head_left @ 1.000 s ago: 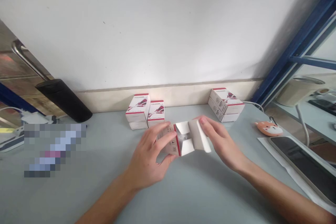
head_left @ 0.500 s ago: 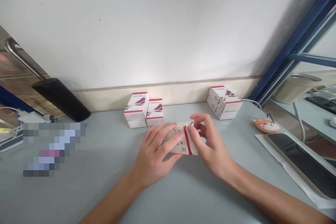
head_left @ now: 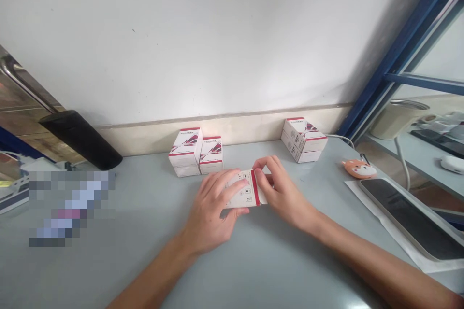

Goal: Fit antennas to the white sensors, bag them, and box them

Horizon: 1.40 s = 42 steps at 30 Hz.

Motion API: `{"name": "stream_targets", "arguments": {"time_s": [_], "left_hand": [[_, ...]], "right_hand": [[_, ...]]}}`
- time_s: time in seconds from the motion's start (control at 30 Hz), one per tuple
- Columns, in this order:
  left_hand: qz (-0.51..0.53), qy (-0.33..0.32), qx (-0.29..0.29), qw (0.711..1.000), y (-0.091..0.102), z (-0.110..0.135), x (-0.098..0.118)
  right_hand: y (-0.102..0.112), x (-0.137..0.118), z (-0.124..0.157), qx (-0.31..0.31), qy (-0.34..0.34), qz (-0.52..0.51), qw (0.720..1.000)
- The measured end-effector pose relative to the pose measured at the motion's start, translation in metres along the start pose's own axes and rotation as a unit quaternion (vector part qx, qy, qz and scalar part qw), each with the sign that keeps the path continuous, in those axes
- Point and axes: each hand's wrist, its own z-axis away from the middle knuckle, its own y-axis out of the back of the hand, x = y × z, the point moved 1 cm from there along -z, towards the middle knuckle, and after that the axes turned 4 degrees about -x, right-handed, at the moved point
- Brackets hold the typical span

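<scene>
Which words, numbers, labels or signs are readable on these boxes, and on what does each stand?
White-and-red cardboard box under the left hand and right hand: small black symbols and print, too blurred to read.
White-and-red cardboard boxes stacked by the wall: small print, too small to read.

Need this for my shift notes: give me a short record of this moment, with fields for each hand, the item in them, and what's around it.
left hand: fingers across the item's printed face
right hand: holding the item's red-banded end
item: white carton with a red band
behind: two stacks of white-and-red boxes, a third stack further right
right side: orange fox-shaped charm, smartphone
surface: pale grey table
</scene>
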Motion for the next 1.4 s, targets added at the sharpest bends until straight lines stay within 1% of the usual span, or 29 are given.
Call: {"name": "stream_targets", "arguments": {"time_s": [0.07, 0.13, 0.23, 0.3, 0.4, 0.47, 0.53, 0.6, 0.67, 0.73, 0.77, 0.8, 0.83, 0.9, 0.93, 1.0, 1.07, 1.1, 1.13, 1.17, 1.23, 1.27, 1.3, 1.37, 1.4], "left_hand": [[0.017, 0.017, -0.001, 1.0, 0.0, 0.001, 0.001], [0.028, 0.027, -0.002, 0.999, 0.0, 0.002, 0.001], [0.033, 0.023, -0.005, 0.999, 0.001, 0.003, 0.001], [0.031, 0.01, -0.012, 0.999, 0.002, 0.003, 0.001], [0.029, -0.019, -0.022, 0.999, 0.003, 0.004, 0.001], [0.026, -0.041, -0.022, 0.999, 0.004, 0.005, 0.001], [0.027, -0.051, -0.019, 0.998, 0.004, 0.005, 0.003], [0.012, -0.04, -0.007, 0.999, 0.004, 0.004, 0.004], [-0.026, 0.013, 0.039, 0.999, 0.004, 0.002, 0.005], [-0.047, 0.103, 0.111, 0.987, 0.006, 0.002, 0.004], [-0.033, 0.154, 0.138, 0.978, 0.006, 0.002, 0.002], [0.001, 0.201, 0.148, 0.968, 0.007, 0.002, 0.001], [0.047, 0.239, 0.141, 0.96, 0.006, 0.003, -0.001], [0.159, 0.275, 0.092, 0.944, 0.004, 0.004, -0.002], [0.212, 0.277, 0.066, 0.935, 0.003, 0.004, -0.001], [0.288, 0.264, 0.022, 0.92, 0.001, 0.004, 0.003], [0.303, 0.256, 0.0, 0.918, 0.001, 0.004, 0.006], [0.283, 0.258, 0.003, 0.924, 0.002, 0.003, 0.007], [0.245, 0.258, 0.014, 0.934, 0.003, 0.003, 0.006], [0.193, 0.254, 0.033, 0.947, 0.005, 0.003, 0.005], [0.07, 0.215, 0.063, 0.972, 0.008, 0.002, 0.003], [0.016, 0.18, 0.065, 0.981, 0.008, 0.002, 0.002], [-0.026, 0.141, 0.061, 0.988, 0.008, 0.001, 0.002], [-0.062, 0.084, 0.04, 0.994, 0.007, 0.001, 0.002], [-0.062, 0.072, 0.03, 0.995, 0.006, 0.001, 0.002]], "right_hand": [[0.001, 0.001, -0.001, -0.016, -0.01, -0.022, 1.0], [0.001, 0.001, -0.001, -0.018, -0.019, -0.032, 0.999], [-0.003, 0.002, 0.002, -0.007, -0.031, -0.038, 0.999], [-0.007, 0.004, 0.006, -0.01, -0.026, -0.033, 0.999], [-0.015, 0.003, 0.013, -0.058, -0.003, -0.031, 0.998], [-0.018, 0.0, 0.016, -0.091, -0.003, -0.047, 0.995], [-0.016, -0.001, 0.015, -0.1, -0.028, -0.068, 0.992], [-0.011, -0.001, 0.01, -0.095, -0.061, -0.082, 0.99], [-0.003, 0.002, 0.003, -0.073, -0.084, -0.099, 0.989], [0.003, 0.006, -0.002, -0.049, -0.077, -0.121, 0.989], [0.004, 0.008, -0.004, -0.038, -0.06, -0.131, 0.989], [0.003, 0.009, -0.003, -0.029, -0.034, -0.135, 0.99], [0.002, 0.01, -0.002, -0.02, 0.001, -0.13, 0.991], [-0.005, 0.009, 0.004, -0.013, 0.083, -0.076, 0.994], [-0.009, 0.008, 0.008, -0.026, 0.126, -0.029, 0.991], [-0.015, 0.005, 0.016, -0.083, 0.202, 0.067, 0.974], [-0.018, 0.001, 0.022, -0.129, 0.249, 0.127, 0.951], [-0.017, -0.001, 0.024, -0.127, 0.266, 0.137, 0.946], [-0.015, -0.004, 0.025, -0.104, 0.279, 0.136, 0.945], [-0.013, -0.006, 0.025, -0.067, 0.285, 0.13, 0.947], [-0.008, -0.009, 0.025, 0.005, 0.275, 0.109, 0.955], [-0.006, -0.011, 0.025, 0.029, 0.254, 0.099, 0.962], [-0.004, -0.012, 0.024, 0.038, 0.221, 0.093, 0.97], [-0.004, -0.012, 0.023, 0.011, 0.141, 0.087, 0.986], [-0.005, -0.012, 0.022, -0.01, 0.107, 0.077, 0.991]]}}
